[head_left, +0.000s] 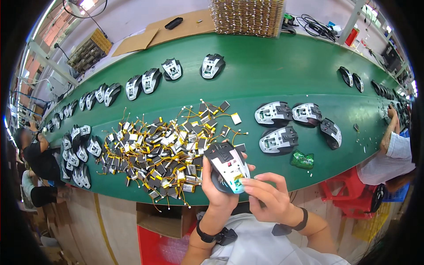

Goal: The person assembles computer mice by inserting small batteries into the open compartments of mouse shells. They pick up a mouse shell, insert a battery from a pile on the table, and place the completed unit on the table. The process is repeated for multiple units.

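Observation:
My left hand (pixel 219 191) is closed around a half-assembled computer mouse (pixel 223 160), black with a white inner shell, held tilted over the table's near edge. A small green circuit board (pixel 238 180) shows in an opening at the mouse's lower end. There the thumb and forefinger of my right hand (pixel 269 198) pinch together against the mouse; whatever lies between them is hidden. To the left of the mouse spreads a large heap of small flat battery packs (pixel 168 150), silver and black with yellow tape and thin wires.
Several similar mice (pixel 278 140) sit to the right, beside a crumpled green bag (pixel 302 160). More mice (pixel 151 81) line the green table (pixel 265 66) at the back, with another cluster (pixel 79 150) at left. Co-workers sit at both ends; red stools (pixel 346 187) stand at right.

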Demonstrator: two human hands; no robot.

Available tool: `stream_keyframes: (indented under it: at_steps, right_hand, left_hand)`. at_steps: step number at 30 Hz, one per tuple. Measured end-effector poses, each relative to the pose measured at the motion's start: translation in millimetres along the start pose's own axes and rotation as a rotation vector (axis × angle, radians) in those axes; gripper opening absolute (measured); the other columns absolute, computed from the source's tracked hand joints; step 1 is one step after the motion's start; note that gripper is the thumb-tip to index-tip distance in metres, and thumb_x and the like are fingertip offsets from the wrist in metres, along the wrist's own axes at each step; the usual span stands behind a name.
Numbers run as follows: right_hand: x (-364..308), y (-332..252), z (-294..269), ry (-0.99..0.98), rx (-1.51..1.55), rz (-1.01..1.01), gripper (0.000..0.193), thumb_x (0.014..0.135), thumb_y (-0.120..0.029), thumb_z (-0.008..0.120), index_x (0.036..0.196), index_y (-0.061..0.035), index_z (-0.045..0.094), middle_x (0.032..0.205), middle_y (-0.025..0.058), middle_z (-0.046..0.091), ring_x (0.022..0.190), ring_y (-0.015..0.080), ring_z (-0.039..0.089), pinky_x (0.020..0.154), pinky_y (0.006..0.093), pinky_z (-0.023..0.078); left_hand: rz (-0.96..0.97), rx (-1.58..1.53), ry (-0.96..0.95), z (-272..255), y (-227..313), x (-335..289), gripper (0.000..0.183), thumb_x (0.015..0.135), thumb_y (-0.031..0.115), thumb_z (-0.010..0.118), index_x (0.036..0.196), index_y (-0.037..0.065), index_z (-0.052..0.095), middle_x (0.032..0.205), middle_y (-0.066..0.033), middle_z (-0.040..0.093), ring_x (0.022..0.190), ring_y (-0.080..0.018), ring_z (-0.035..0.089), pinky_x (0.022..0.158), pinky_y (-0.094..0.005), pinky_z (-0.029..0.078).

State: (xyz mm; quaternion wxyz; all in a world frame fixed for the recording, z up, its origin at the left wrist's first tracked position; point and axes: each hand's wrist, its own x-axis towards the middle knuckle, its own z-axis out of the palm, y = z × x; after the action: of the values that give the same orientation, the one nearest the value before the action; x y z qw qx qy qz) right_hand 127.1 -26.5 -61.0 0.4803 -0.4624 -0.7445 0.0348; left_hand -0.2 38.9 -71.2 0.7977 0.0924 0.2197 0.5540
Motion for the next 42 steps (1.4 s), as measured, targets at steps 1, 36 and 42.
stream_keyframes:
  at_steps: [1, 36, 42]
  right_hand:
    - [-1, 1, -1, 0.016, 0.022, 0.009, 0.040, 0.068, 0.005, 0.066, 0.105, -0.0092, 0.068, 0.112, 0.0062, 0.064, 0.094, 0.0253, 0.059, 0.083, 0.0351, 0.048]
    - [2, 6, 1, -0.292, 1.474, 0.944, 0.037, 0.097, -0.004, 0.046, 0.130, 0.0113, 0.043, 0.116, 0.0196, 0.062, 0.100, 0.0233, 0.067, 0.090, 0.0348, 0.056]
    - [0, 7, 0, -0.321, 1.428, 0.951, 0.035, 0.095, -0.004, 0.046, 0.127, 0.0111, 0.046, 0.110, 0.0187, 0.065, 0.100, 0.0223, 0.067, 0.089, 0.0349, 0.056]
  left_hand:
    - [-0.004, -0.007, -0.037, 2, 0, 0, 0.062, 0.100, 0.053, 0.022, 0.136, 0.007, 0.044, 0.104, -0.0202, 0.063, 0.078, -0.0356, 0.067, 0.067, -0.0413, 0.057]
    - [0.251, 0.455, -0.338, 0, 5, -5, 0.084, 0.093, 0.067, 0.035, 0.149, 0.005, 0.021, 0.109, -0.0225, 0.057, 0.092, -0.0299, 0.062, 0.078, -0.0391, 0.053]
    - [0.222, 0.427, -0.385, -5, 6, -4, 0.092, 0.090, 0.069, 0.045, 0.148, 0.002, 0.019, 0.118, -0.0239, 0.055, 0.099, -0.0293, 0.063, 0.080, -0.0379, 0.056]
